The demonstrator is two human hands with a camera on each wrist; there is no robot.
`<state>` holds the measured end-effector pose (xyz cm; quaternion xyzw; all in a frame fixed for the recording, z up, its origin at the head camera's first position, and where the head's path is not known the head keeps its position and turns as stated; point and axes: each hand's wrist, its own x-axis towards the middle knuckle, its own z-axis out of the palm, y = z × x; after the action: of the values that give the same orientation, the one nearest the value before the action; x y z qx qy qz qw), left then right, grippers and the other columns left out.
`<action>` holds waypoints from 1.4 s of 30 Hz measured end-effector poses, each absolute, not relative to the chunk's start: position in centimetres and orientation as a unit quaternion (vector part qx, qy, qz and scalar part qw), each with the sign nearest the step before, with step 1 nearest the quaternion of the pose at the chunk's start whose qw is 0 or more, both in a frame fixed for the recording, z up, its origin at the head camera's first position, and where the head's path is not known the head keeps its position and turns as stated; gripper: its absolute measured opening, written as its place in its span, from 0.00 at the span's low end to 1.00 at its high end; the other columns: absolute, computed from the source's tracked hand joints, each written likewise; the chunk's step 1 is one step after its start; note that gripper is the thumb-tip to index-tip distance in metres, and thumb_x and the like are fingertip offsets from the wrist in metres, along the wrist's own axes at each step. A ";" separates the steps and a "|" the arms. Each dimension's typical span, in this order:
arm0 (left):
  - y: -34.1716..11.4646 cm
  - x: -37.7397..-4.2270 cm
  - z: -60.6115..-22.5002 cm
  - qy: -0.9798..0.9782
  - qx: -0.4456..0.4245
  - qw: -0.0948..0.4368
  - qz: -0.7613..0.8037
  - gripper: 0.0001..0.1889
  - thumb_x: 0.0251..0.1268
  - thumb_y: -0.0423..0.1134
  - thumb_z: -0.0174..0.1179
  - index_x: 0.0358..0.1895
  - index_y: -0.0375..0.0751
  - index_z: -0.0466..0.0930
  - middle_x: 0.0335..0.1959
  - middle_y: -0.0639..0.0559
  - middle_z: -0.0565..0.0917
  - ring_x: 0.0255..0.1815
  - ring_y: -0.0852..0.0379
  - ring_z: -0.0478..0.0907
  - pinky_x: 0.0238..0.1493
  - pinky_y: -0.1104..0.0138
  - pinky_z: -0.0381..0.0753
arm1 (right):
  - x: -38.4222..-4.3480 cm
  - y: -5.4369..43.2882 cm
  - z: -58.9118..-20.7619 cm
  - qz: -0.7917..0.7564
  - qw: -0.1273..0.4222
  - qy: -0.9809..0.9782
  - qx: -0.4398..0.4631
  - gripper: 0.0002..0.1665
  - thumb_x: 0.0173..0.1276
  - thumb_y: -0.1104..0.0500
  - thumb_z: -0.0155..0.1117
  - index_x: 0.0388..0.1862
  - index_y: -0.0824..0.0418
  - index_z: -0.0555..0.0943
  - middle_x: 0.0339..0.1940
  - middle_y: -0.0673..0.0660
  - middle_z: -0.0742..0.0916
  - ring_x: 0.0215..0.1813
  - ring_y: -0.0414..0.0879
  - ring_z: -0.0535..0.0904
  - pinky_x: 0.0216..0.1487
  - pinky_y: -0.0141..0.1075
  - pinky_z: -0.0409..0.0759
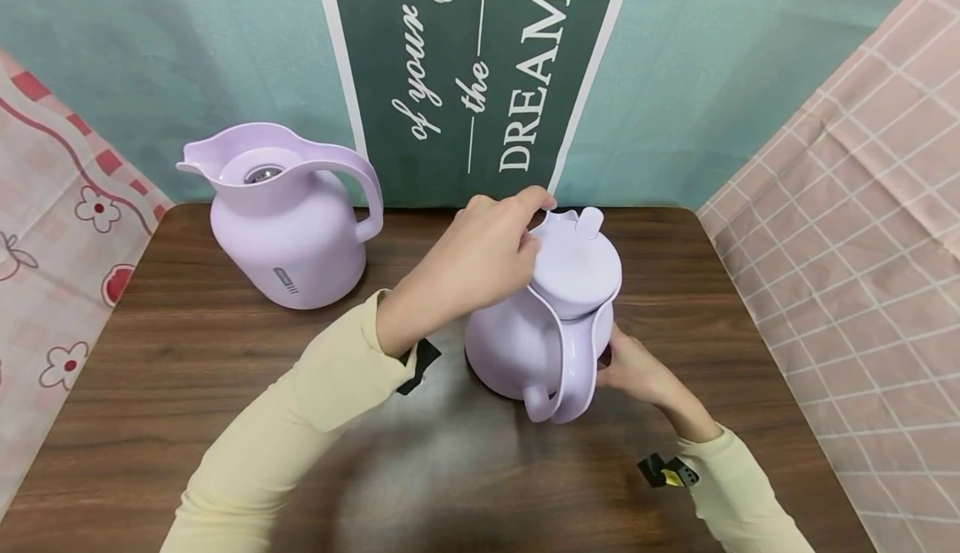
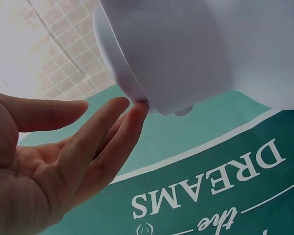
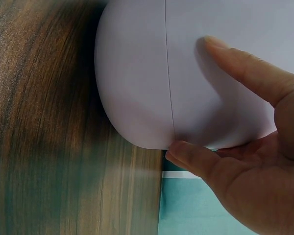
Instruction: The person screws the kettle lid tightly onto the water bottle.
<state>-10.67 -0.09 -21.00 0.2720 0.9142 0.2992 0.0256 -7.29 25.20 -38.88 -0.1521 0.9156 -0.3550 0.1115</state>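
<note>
A lavender thermos jug (image 1: 513, 345) stands on the table with its handle toward me. Its round lid (image 1: 576, 268), with a small tab at the far side, sits at the top of the neck. My left hand (image 1: 487, 245) reaches over from the left; in the left wrist view its fingertips touch the lid's rim (image 2: 120, 68), the thumb standing away from it. Low on the right, my right hand (image 1: 637, 366) holds the jug's body. The right wrist view shows its thumb lying on the lavender wall (image 3: 137, 73) and its fingers round the far side.
A second lavender jug (image 1: 288, 236) with an uncovered mouth stands at the back left of the wooden table (image 1: 187, 386). Behind the table hangs a green cloth with white lettering (image 1: 480, 95). Pink checked cloth (image 1: 862, 228) borders the right side.
</note>
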 end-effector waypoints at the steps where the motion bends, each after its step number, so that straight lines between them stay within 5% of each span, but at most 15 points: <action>1: -0.1 -10.7 -21.0 0.914 0.273 0.025 0.298 0.20 0.61 0.29 0.46 0.57 0.42 0.71 0.21 0.52 0.74 0.31 0.51 0.70 0.27 0.68 0.67 | -7.3 25.2 -38.9 -0.355 0.111 0.916 -0.152 0.42 0.42 0.63 0.76 0.51 0.73 0.62 0.37 0.62 0.78 0.36 0.49 0.73 0.35 0.42 0.74; 7: 0.1 -10.7 -21.0 0.913 0.281 0.017 0.294 0.20 0.59 0.28 0.45 0.56 0.42 0.72 0.29 0.51 0.79 0.32 0.50 0.71 0.31 0.66 0.69 | -7.4 25.4 -39.0 -0.358 0.112 0.914 -0.154 0.42 0.43 0.64 0.76 0.52 0.74 0.61 0.38 0.63 0.79 0.37 0.49 0.73 0.37 0.45 0.74; 16: 0.5 -11.8 -21.4 0.902 0.295 0.044 0.311 0.21 0.60 0.27 0.45 0.57 0.42 0.71 0.24 0.51 0.76 0.30 0.53 0.71 0.28 0.69 0.68 | -7.4 25.3 -39.0 -0.365 0.113 0.911 -0.154 0.44 0.42 0.63 0.76 0.53 0.74 0.61 0.41 0.65 0.78 0.39 0.50 0.74 0.39 0.44 0.75; 23: 0.4 -12.3 -21.8 0.890 0.294 0.046 0.346 0.21 0.59 0.27 0.45 0.56 0.42 0.71 0.45 0.47 0.81 0.47 0.59 0.76 0.45 0.69 0.72 | -7.4 25.2 -39.0 -0.358 0.109 0.914 -0.156 0.43 0.42 0.64 0.76 0.52 0.73 0.61 0.39 0.64 0.78 0.38 0.50 0.74 0.37 0.38 0.74; 32: -0.2 -10.4 -21.0 0.911 0.288 0.029 0.294 0.19 0.61 0.30 0.48 0.56 0.40 0.71 0.18 0.51 0.72 0.27 0.52 0.70 0.26 0.68 0.68 | -7.3 25.3 -39.1 -0.361 0.109 0.913 -0.158 0.43 0.42 0.63 0.76 0.53 0.74 0.61 0.41 0.65 0.79 0.40 0.51 0.75 0.39 0.40 0.75; 42: 0.1 -10.1 -21.1 0.910 0.295 0.017 0.293 0.19 0.60 0.29 0.48 0.55 0.39 0.72 0.19 0.51 0.74 0.29 0.51 0.71 0.29 0.67 0.69 | -7.3 25.4 -39.2 -0.362 0.112 0.912 -0.156 0.43 0.42 0.64 0.76 0.53 0.74 0.61 0.41 0.66 0.79 0.41 0.51 0.75 0.40 0.42 0.76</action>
<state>-10.08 0.09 -21.10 0.2946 0.9096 0.2926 0.0172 -7.32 25.42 -39.16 -0.1560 0.9124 -0.3616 0.1118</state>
